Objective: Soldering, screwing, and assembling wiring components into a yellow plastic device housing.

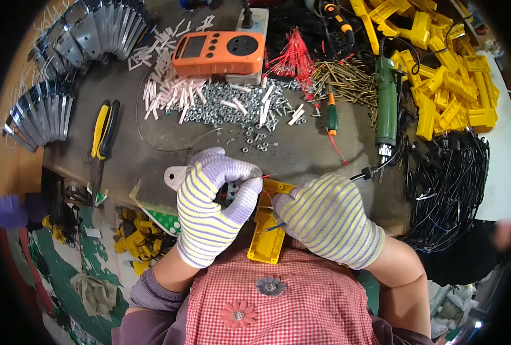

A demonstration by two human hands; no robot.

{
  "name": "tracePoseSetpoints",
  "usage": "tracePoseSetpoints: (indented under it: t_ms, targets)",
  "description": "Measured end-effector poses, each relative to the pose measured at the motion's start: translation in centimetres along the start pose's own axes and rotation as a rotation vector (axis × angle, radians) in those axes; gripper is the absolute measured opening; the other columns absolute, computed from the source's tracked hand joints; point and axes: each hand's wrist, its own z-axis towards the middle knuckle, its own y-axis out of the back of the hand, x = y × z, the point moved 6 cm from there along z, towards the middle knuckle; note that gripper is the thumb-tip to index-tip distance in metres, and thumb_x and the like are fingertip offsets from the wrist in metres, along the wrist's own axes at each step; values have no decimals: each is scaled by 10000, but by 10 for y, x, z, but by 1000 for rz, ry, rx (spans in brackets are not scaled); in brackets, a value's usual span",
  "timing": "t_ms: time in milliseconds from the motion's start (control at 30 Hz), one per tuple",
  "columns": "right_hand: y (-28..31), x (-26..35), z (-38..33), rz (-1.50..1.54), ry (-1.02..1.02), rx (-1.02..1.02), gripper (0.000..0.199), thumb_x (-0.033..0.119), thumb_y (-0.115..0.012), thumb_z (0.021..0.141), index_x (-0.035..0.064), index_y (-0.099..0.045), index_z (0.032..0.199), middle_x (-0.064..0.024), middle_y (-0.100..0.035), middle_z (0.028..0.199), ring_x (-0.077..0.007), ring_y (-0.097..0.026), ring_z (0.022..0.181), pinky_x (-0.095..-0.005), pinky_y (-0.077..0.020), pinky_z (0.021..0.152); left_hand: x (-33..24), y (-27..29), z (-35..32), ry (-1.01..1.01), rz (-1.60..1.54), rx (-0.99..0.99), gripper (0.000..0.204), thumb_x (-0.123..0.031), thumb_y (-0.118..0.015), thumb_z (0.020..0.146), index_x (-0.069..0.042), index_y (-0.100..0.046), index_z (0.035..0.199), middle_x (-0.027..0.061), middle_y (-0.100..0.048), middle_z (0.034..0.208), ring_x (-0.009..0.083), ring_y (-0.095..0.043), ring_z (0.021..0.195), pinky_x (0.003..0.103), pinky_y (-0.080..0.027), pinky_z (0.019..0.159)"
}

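Yellow housing: long plastic shell held upright between both gloved hands, just above the lap, lower end resting against the red checked apron
Position against the grip: upper end tucked between the two gloves, lower half hanging free below them, near the bench edge
Left hand: striped knit glove, fingers curled and closed on the top left of the yellow housing, thumb and forefinger pinched toward a thin red wire
Right hand: same kind of glove, clenched over the right side of the yellow housing, knuckles up, fingertips hidden behind the shell
Blue wire: short end poking out from under the right palm, lying across the shell
Bench: dark worktop beyond the hands
Nuts: heap of small silver pieces, well apart from the gloves, mixed with white sleeves
Orange meter: flat on the far side of the heap
Green driver: lying lengthwise to the right, tip toward the right glove
Pliers: yellow and black handles, far left
Yellow parts: loose pile at the far right
Black cables: tangled bundle beside the right forearm
Metal brackets: fanned rows at top left
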Motion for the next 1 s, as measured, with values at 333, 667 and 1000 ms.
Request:
tracePoseSetpoints:
  t_ms: [333, 667, 1000]
  targets:
    - [3, -35, -25, 741, -316, -34, 114, 167, -729, 833, 78, -716, 903, -93, -702, 775, -299, -682, 705, -375, -533, 645, -12, 5, -2, -2, -11, 81, 148, -6, -753, 762, -81, -666, 855, 35, -686, 846, 200, -654, 816, 441, -455, 1008]
    - [-6, -46, -31, 988, -486, 0, 189, 130, -838, 773, 43, -720, 893, -66, -688, 757, -148, -650, 652, -278, -510, 614, -38, -13, -6, -131, 81, 165, 211, -51, -801, 639, -122, -683, 798, 49, -565, 816, 249, -559, 768, 402, -434, 748]
    - [-2, -45, -26, 1021, -457, -43, 121, 106, -743, 824, 23, -714, 907, -79, -688, 765, -150, -655, 671, -282, -519, 640, -38, -13, -7, -162, 128, 146, 225, -152, -813, 625, -162, -693, 815, 21, -584, 825, 249, -578, 812, 454, -417, 804]
